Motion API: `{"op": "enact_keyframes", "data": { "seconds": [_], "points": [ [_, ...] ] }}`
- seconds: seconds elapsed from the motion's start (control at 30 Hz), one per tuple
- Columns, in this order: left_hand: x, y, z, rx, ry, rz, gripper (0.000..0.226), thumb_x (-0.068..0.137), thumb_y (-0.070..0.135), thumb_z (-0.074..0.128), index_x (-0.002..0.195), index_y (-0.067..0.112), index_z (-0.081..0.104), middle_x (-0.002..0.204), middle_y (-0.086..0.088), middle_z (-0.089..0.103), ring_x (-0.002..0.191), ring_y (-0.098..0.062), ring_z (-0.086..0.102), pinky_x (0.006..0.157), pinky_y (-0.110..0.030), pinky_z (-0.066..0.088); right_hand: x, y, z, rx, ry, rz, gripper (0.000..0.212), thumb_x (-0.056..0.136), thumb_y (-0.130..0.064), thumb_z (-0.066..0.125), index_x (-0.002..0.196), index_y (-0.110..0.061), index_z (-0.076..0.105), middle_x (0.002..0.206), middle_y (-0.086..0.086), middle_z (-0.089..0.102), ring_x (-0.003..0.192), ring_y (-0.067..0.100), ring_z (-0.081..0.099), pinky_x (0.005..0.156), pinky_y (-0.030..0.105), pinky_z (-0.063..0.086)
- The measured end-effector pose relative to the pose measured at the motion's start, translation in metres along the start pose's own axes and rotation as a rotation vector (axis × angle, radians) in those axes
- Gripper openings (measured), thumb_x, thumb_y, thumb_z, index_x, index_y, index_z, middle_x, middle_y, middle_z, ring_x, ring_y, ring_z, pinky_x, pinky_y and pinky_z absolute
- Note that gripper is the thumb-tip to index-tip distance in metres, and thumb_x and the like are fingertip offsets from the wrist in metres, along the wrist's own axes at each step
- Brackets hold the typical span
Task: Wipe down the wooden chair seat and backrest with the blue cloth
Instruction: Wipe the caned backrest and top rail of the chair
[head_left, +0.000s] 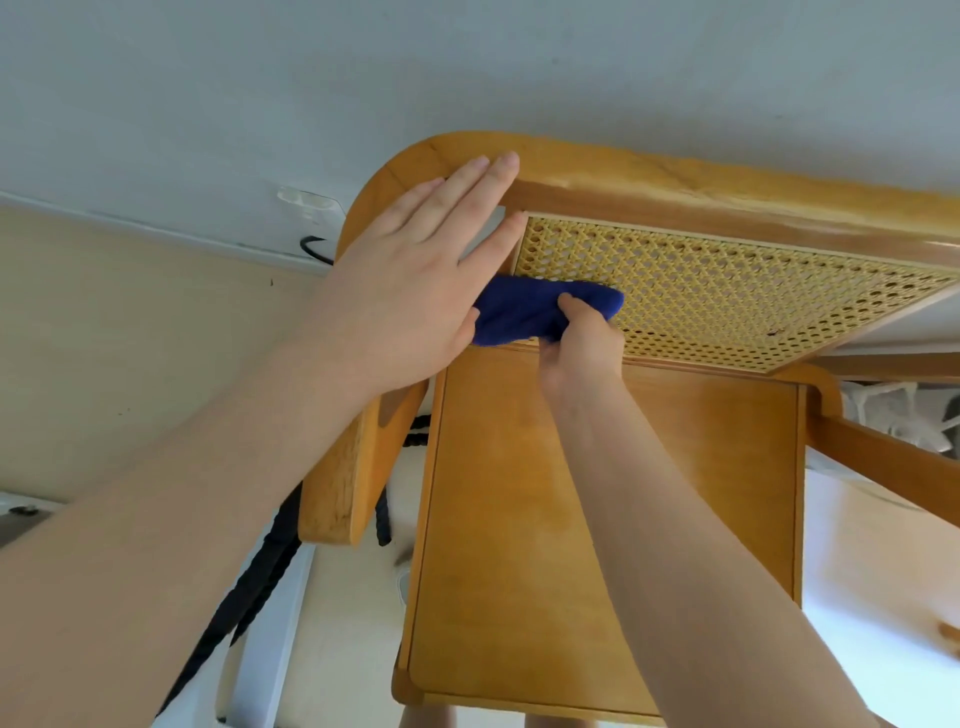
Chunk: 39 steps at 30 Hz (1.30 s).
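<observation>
The wooden chair fills the middle of the head view: a flat honey-coloured seat (519, 519) and a backrest with a curved wooden top rail (675, 182) around a woven cane panel (727, 296). My right hand (582, 343) grips the bunched blue cloth (519, 306) and presses it against the lower left corner of the cane panel, just above the seat. My left hand (410, 280) lies flat, fingers straight and together, against the backrest's left upright, its fingertips at the rounded top corner. It holds nothing.
A wooden armrest (343, 467) juts out at the left below my left forearm, and another (893, 457) at the right. Black straps (260, 571) hang beside the left armrest. A white wall with a socket and black cable (311, 244) is behind the chair.
</observation>
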<state>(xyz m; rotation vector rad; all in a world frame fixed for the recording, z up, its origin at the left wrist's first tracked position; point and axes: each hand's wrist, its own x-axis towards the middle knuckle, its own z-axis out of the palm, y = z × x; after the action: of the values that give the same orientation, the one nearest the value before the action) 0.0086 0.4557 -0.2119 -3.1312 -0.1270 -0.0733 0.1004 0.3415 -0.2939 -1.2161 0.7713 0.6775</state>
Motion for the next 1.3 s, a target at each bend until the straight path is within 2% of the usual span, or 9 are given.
{"op": "enact_keyframes", "data": {
  "seconds": [0.17,0.27,0.33,0.47,0.6,0.87,1.07,1.2,1.3],
  "points": [
    [-0.002,0.0,0.001,0.009,0.016,-0.001,0.066,0.078,0.007,0.061,0.139,0.002,0.037,0.151,-0.021,0.019,0.139,-0.034,0.022,0.11,-0.039,0.013,0.01,0.027,0.002,-0.398,0.213,0.067,0.039,0.092,-0.013,0.052,0.13,-0.009,0.046,0.125,0.011,0.058,0.107,0.028,0.058,0.08,0.033,0.045],
    [-0.002,0.001,0.002,0.006,0.019,-0.001,0.068,0.076,0.007,0.064,0.138,0.001,0.037,0.151,-0.021,0.02,0.138,-0.034,0.023,0.11,-0.04,0.014,0.012,0.029,-0.004,-0.469,0.116,0.202,0.042,0.095,-0.013,0.046,0.136,-0.004,0.041,0.139,0.015,0.048,0.108,0.025,0.054,0.079,0.027,0.038],
    [-0.002,0.001,0.002,0.003,0.023,-0.009,0.067,0.076,0.007,0.064,0.138,0.001,0.039,0.151,-0.02,0.021,0.138,-0.033,0.023,0.11,-0.039,0.015,0.011,0.022,-0.005,-0.437,0.109,0.194,0.042,0.093,-0.011,0.049,0.135,-0.004,0.042,0.132,0.016,0.052,0.106,0.027,0.057,0.076,0.029,0.041],
    [-0.002,0.003,0.001,-0.011,0.01,-0.05,0.064,0.075,0.002,0.064,0.135,0.001,0.042,0.151,-0.02,0.022,0.138,-0.034,0.025,0.109,-0.039,0.014,-0.008,-0.016,-0.003,-0.076,0.06,0.056,0.021,0.091,-0.005,0.053,0.112,-0.006,0.048,0.083,0.002,0.054,0.068,0.013,0.054,0.057,0.023,0.045],
    [0.003,0.012,-0.004,-0.057,-0.002,-0.127,0.069,0.076,0.003,0.065,0.139,0.003,0.037,0.149,-0.02,0.027,0.136,-0.036,0.027,0.108,-0.041,0.017,-0.022,-0.05,-0.003,0.124,0.037,-0.021,0.009,0.09,-0.002,0.053,0.09,-0.01,0.049,0.08,0.002,0.054,0.069,0.013,0.056,0.058,0.021,0.047],
    [0.036,0.042,-0.011,-0.05,0.116,-0.273,0.059,0.078,0.004,0.057,0.135,0.002,0.042,0.126,-0.024,0.048,0.118,-0.042,0.043,0.095,-0.051,0.037,0.01,-0.041,-0.027,-0.291,0.251,0.146,0.017,0.091,-0.014,0.057,0.099,-0.009,0.043,0.082,0.005,0.05,0.073,0.022,0.052,0.07,0.03,0.043],
    [0.062,0.082,-0.002,-0.107,0.208,-0.132,0.058,0.072,-0.001,0.061,0.129,-0.001,0.049,0.13,-0.021,0.05,0.12,-0.038,0.045,0.104,-0.047,0.031,0.003,-0.089,-0.052,0.082,0.116,-0.198,0.017,0.09,-0.005,0.053,0.078,-0.016,0.051,0.078,0.001,0.056,0.068,0.012,0.056,0.058,0.022,0.045],
    [0.072,0.103,0.007,-0.147,0.223,-0.12,0.054,0.069,-0.004,0.063,0.122,-0.001,0.054,0.12,-0.018,0.055,0.116,-0.034,0.048,0.107,-0.045,0.028,0.016,-0.098,-0.063,0.123,0.089,-0.19,0.015,0.091,-0.003,0.053,0.084,-0.017,0.053,0.086,0.002,0.06,0.081,0.019,0.063,0.067,0.028,0.051],
    [0.075,0.114,0.014,-0.141,0.235,-0.125,0.056,0.069,-0.007,0.061,0.124,-0.001,0.053,0.125,-0.021,0.052,0.121,-0.037,0.045,0.108,-0.047,0.026,0.043,-0.082,-0.087,-0.013,0.233,-0.056,0.022,0.092,-0.004,0.05,0.113,-0.01,0.051,0.116,0.01,0.061,0.105,0.029,0.06,0.08,0.033,0.049]
  ]
}}
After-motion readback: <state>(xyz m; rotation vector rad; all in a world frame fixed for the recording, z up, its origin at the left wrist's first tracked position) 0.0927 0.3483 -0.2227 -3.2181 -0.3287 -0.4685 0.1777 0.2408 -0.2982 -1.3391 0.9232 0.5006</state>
